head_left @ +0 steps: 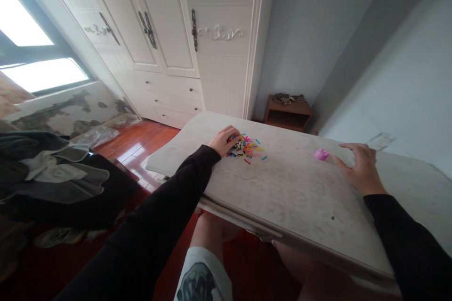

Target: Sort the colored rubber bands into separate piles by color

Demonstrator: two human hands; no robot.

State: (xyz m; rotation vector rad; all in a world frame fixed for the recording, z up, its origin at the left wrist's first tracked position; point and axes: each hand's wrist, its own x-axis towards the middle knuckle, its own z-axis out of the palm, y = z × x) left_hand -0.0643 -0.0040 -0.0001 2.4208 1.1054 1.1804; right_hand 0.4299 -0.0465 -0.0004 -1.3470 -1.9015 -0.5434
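Observation:
A loose pile of small, brightly coloured pieces [249, 146] lies on the pale table; some look like little loops, but their exact kind is too small to tell. My left hand [225, 140] is at the pile's left edge, fingers curved over it and the thumb apart from them, with some pieces showing in the gap. Farther right sits a small pink rounded object [321, 154], its kind unclear. Beside it, my right hand [360, 167] is open, thumb and fingers spread; the thumb tip is close to the pink object, and whether they touch I cannot tell.
Behind the table [282, 188] stand a white wardrobe [226, 75] and a small brown cabinet [289, 115] with cloth on top. A clear plastic item [381, 141] lies near the wall, beyond my right hand. Dark clothes [52, 169] are heaped at the left.

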